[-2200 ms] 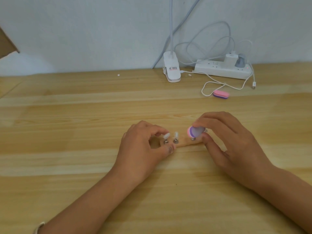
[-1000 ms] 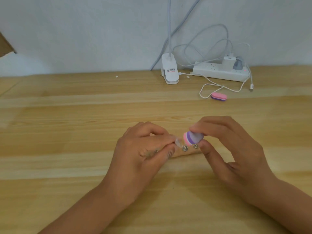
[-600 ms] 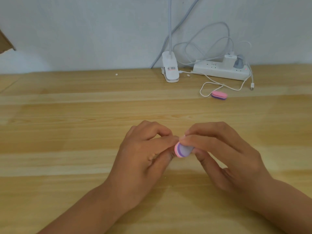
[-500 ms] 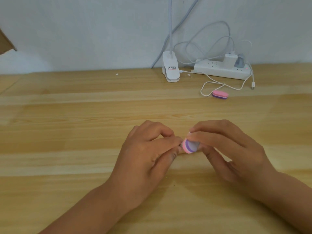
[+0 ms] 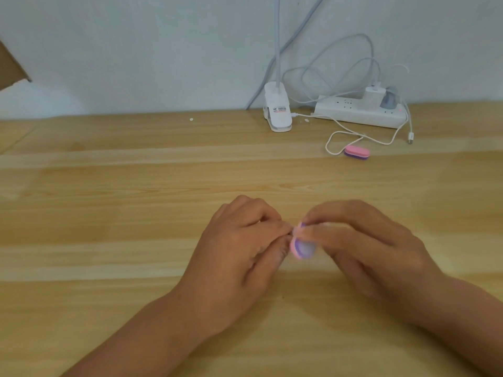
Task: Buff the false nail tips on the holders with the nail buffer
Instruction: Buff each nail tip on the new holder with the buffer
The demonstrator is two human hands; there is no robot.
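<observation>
My two hands meet over the middle of the wooden table (image 5: 109,213). My right hand (image 5: 364,248) grips a small pink and purple nail buffer (image 5: 303,247) between thumb and fingers; the buffer is blurred with motion. My left hand (image 5: 239,257) has its fingers curled and pinched together right beside the buffer's left edge. The false nail tips and their holders are hidden behind my fingers, so I cannot see what the left hand pinches.
A second pink and purple buffer (image 5: 356,152) lies far right of centre. Behind it a white power strip (image 5: 359,112) with plugs and looped cables sits against the wall. A white clip lamp base (image 5: 277,111) stands at the table's far edge.
The holders with nail tips were visible between my hands earlier; now my hands have closed together and hide them. The buffer has moved left and down, tilting against my left fingertips.
</observation>
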